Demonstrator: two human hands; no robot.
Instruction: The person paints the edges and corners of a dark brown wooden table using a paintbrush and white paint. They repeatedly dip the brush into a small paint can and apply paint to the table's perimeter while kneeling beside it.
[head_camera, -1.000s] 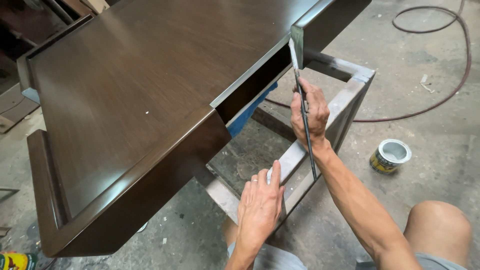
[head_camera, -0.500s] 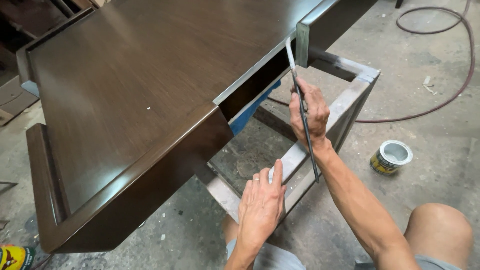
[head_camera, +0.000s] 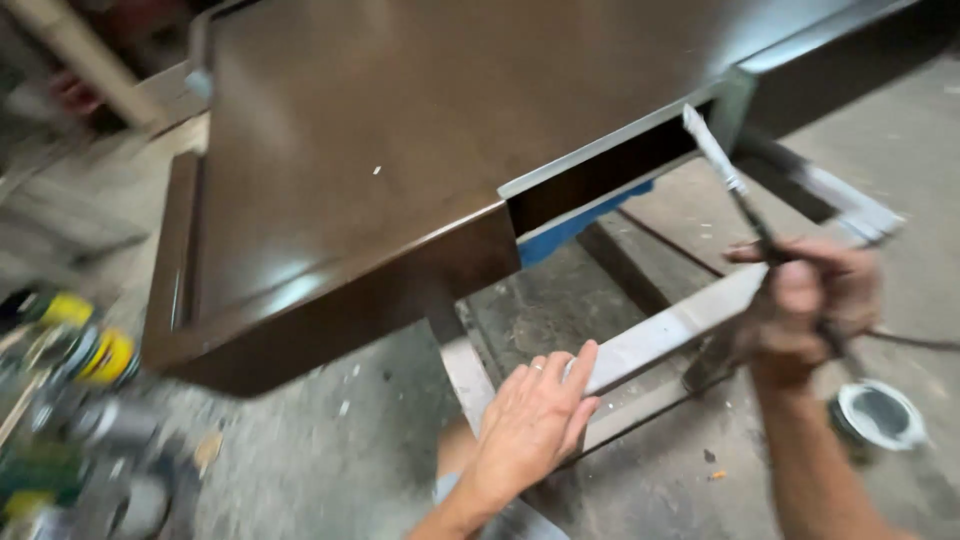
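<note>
Item: thin brush (head_camera: 730, 180), pinched in our right hand (head_camera: 805, 300), long axis slanting up-left, bristles just beside the dark desk (head_camera: 400, 130) edge opening. Our right hand is nearer; wrist raised, forearm rising from below. Our left hand (head_camera: 535, 420), fingers flat and together, rests on the grey frame (head_camera: 670, 325).

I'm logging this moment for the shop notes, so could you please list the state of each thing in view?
Brush: held in the right hand, bristles up near the panel's notch.
Left hand: flat on the metal frame, holding nothing.
Dark wooden panel: lying on the frame, glossy.
Round can: open, on the floor.
Cans at left: too blurred to tell.
</note>
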